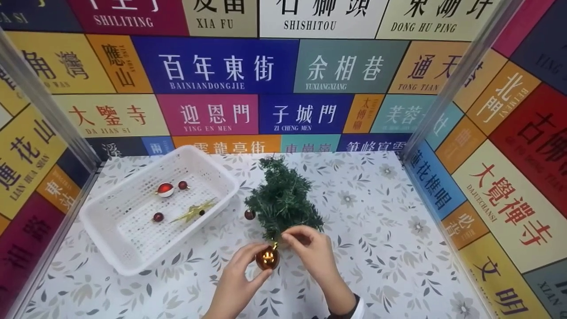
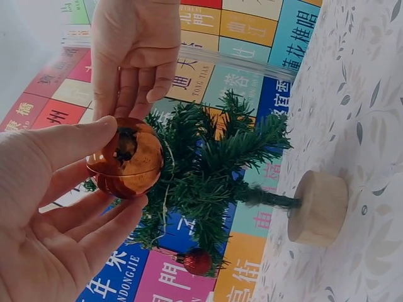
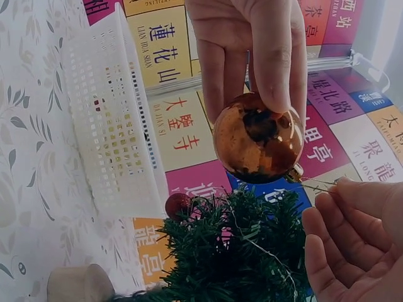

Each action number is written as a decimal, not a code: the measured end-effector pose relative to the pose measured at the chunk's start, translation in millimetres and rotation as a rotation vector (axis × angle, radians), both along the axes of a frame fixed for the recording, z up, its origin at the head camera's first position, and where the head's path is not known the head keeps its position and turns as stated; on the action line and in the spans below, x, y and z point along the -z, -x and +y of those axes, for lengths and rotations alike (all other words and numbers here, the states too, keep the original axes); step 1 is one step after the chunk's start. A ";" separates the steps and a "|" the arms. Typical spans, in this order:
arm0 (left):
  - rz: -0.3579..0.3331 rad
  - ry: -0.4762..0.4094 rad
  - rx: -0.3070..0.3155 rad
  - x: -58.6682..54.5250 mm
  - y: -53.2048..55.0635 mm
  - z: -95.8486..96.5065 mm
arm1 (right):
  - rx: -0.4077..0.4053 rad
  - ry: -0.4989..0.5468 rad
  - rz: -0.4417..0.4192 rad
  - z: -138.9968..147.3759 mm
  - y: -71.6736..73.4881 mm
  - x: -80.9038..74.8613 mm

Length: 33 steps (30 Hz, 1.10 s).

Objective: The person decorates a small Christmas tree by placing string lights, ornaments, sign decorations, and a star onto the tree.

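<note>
A shiny copper-gold Christmas ball (image 1: 268,258) is held between the thumb and fingers of my left hand (image 1: 239,274). From its gold cap a thin hanging loop (image 3: 315,184) runs to my right hand (image 1: 312,252), which pinches the loop between thumb and index finger. Just beyond both hands stands a small green artificial Christmas tree (image 1: 283,195). Its round wooden base (image 2: 318,207) shows in the left wrist view. A small red ball (image 2: 196,261) hangs on the tree's left side.
Left of the tree sits a white perforated plastic basket (image 1: 126,266). Inside lie a red-and-white ball (image 1: 165,189), small red balls (image 1: 158,217) and a gold star (image 1: 193,212). Walls of coloured sign panels (image 1: 212,66) enclose the leaf-patterned tabletop (image 1: 376,266).
</note>
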<state>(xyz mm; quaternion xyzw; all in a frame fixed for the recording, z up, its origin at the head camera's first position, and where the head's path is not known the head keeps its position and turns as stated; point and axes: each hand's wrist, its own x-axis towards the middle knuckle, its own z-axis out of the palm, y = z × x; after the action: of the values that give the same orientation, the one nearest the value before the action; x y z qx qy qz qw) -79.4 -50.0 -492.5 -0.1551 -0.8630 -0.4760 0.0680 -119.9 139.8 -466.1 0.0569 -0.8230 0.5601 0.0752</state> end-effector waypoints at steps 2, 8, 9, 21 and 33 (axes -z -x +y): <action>-0.029 -0.012 0.010 1.2 1.2 1.3 | 0.000 -0.032 0.026 -0.4 -0.8 -0.9; -0.128 0.010 0.042 -0.5 4.7 2.4 | -0.024 -0.107 0.092 -3.1 -3.6 -3.8; -0.140 0.021 0.042 -1.2 5.1 2.7 | -0.030 -0.117 0.095 -3.3 -4.1 -4.3; -0.008 0.004 -0.110 -4.6 15.2 20.1 | -0.052 -0.147 0.114 -4.9 -10.3 -5.5; -0.046 -0.084 -0.194 5.5 18.0 25.3 | -0.023 -0.238 0.186 -3.3 -11.1 -2.5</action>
<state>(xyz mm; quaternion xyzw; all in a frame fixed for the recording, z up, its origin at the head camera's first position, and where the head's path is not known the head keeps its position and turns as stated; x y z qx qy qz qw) -97.4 -24.6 -497.9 -0.0569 -0.8546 -0.5063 0.1003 -108.8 136.4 -463.7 0.1265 -0.8723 0.4518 0.1375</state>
